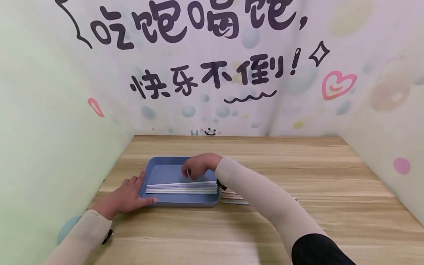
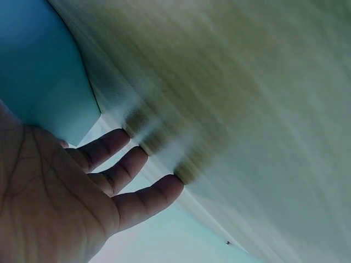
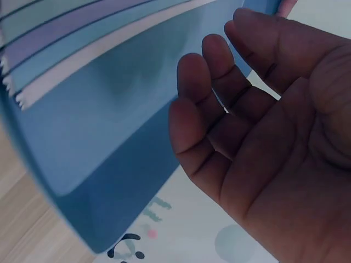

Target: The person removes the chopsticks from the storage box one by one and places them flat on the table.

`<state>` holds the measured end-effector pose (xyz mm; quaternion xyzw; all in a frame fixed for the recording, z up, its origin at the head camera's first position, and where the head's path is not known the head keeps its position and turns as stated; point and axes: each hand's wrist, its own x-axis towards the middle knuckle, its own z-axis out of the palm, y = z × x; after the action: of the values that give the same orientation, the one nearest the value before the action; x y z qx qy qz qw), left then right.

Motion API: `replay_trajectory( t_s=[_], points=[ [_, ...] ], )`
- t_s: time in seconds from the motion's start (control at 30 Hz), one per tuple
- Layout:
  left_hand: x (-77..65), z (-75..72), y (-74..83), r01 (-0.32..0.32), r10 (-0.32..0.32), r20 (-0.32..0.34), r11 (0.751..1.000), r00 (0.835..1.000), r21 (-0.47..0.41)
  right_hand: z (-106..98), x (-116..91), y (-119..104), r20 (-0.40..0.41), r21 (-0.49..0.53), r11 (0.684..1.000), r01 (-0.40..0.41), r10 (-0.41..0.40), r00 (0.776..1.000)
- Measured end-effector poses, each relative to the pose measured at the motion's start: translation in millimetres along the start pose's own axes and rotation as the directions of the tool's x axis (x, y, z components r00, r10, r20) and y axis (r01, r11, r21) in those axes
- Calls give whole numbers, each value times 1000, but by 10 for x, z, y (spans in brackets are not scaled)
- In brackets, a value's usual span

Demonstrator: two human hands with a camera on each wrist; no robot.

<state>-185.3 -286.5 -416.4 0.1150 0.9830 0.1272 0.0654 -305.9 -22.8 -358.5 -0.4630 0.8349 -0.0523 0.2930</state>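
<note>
A blue tray (image 1: pixel 185 202) lies on the wooden table (image 1: pixel 265 235), with several pastel strips (image 1: pixel 181 187) laid side by side along its front. My left hand (image 1: pixel 130 195) rests flat on the table, fingers straight, touching the tray's front left corner. In the left wrist view the left hand's fingertips (image 2: pixel 164 189) press on the wood (image 2: pixel 247 109). My right hand (image 1: pixel 195 170) hovers over the tray just behind the strips, fingers drooping. The right wrist view shows the right hand (image 3: pixel 263 137) relaxed and holding nothing, above the tray floor (image 3: pixel 109 164) and the strips (image 3: pixel 66 38).
A few more pastel strips (image 1: pixel 235 199) lie on the table just right of the tray, partly under my right forearm. Printed cloth walls (image 1: pixel 212 73) enclose the table at the back and on both sides.
</note>
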Motion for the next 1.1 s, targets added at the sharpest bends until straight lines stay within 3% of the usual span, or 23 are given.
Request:
replay_trajectory(
  t_s=[0.4,0.53,1.1],
  points=[
    [-7,-4,-1,11,-11,9,1000,1000,-6,28,182,-87,23,-22,999,-26,27,999],
    [-6,4,-6,14,-14,13,1000,1000,-8,61,217,-100,35,24,998,-52,51,998],
    [-25,-5,3,-8,7,-19,1000,1000,-1,187,346,15,-16,63,997,-52,53,998]
  ],
)
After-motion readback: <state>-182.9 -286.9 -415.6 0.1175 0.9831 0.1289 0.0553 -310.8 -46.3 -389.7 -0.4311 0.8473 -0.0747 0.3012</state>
